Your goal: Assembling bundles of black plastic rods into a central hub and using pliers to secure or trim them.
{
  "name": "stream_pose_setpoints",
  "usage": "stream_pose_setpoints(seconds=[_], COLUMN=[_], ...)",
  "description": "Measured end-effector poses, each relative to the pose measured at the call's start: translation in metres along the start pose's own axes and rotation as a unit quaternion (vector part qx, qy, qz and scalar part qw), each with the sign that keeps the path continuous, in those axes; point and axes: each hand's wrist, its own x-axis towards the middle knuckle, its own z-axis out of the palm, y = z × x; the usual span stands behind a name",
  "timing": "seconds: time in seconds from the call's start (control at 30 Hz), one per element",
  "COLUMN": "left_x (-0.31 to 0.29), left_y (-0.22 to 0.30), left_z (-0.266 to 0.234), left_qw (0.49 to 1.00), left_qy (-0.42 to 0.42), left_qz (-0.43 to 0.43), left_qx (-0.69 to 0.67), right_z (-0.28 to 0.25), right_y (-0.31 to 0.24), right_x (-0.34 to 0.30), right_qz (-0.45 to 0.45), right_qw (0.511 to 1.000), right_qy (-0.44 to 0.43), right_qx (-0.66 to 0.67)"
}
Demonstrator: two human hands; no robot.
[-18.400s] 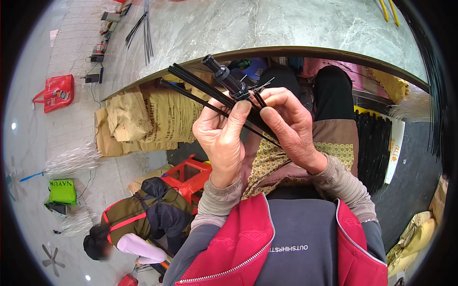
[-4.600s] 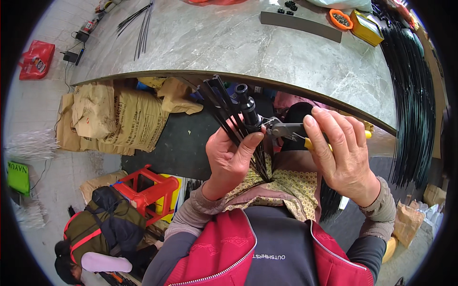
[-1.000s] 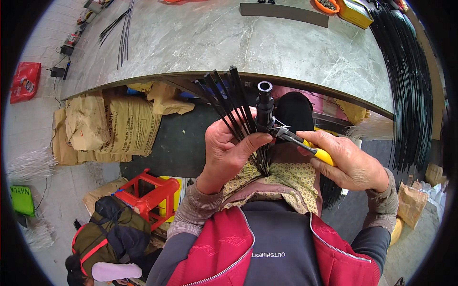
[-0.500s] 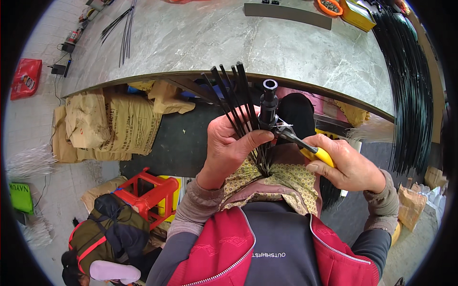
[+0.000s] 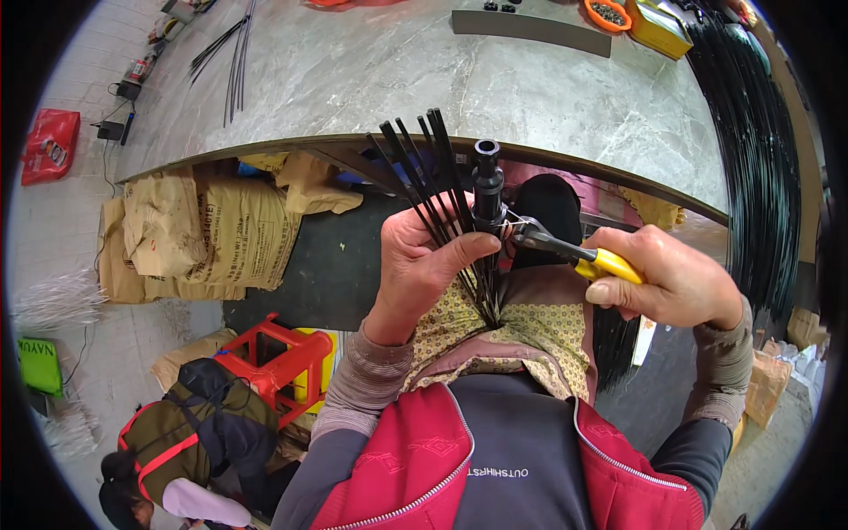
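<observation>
My left hand [image 5: 422, 265] is closed around a bundle of thin black rods [image 5: 439, 168], whose tips fan out upward and whose lower ends gather near my lap. Beside the rods, the same hand steadies an upright black tubular fitting [image 5: 488, 182] with a round hole at its top. My right hand [image 5: 676, 276] grips pliers [image 5: 614, 265] with yellow handles and a dark head. The jaws are at a thin pale wire [image 5: 511, 221] by the fitting's lower part; whether they bite on it I cannot tell.
A grey marbled table [image 5: 424, 79] spans the far side, with loose black rods [image 5: 236, 66] and an orange bowl [image 5: 608, 14] on it. Long black strands [image 5: 760, 177] hang at its right. Brown sacks [image 5: 234, 234], a red stool [image 5: 283, 358] and a crouching person [image 5: 199, 433] are at left.
My right hand and the pliers have moved slightly right and up. The fitting and rods have shifted a little left. The person at lower left has leaned slightly lower.
</observation>
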Motion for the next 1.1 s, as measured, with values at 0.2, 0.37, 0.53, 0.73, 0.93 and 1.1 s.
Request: stream_pose_setpoints(seconds=[0.2, 0.37, 0.53, 0.73, 0.93, 1.1], left_x=[-0.002, -0.002, 0.002, 0.001, -0.002, -0.002], left_y=[0.001, -0.001, -0.001, -0.001, 0.002, 0.006], left_z=[0.002, 0.002, 0.002, -0.001, -0.010, -0.007], left_qw=[1.000, 0.999, 0.995, 0.998, 0.997, 0.998], left_qy=[-0.017, 0.005, -0.011, 0.012, 0.027, 0.036], left_qz=[0.007, 0.008, 0.033, 0.026, 0.026, 0.005], left_qx=[0.020, 0.049, 0.089, 0.056, 0.068, 0.047], right_z=[-0.017, -0.025, -0.028, -0.012, 0.016, 0.020], right_y=[-0.019, -0.043, -0.046, -0.034, -0.013, -0.007], right_x=[0.000, 0.005, 0.011, 0.015, 0.014, 0.013], right_qz=[0.015, 0.061, 0.079, 0.033, 0.003, 0.002], right_qw=[0.994, 0.984, 0.982, 0.983, 0.999, 1.000], right_qy=[-0.068, -0.103, -0.130, -0.079, 0.008, 0.017], right_qx=[-0.087, -0.129, -0.114, -0.163, -0.041, -0.015])
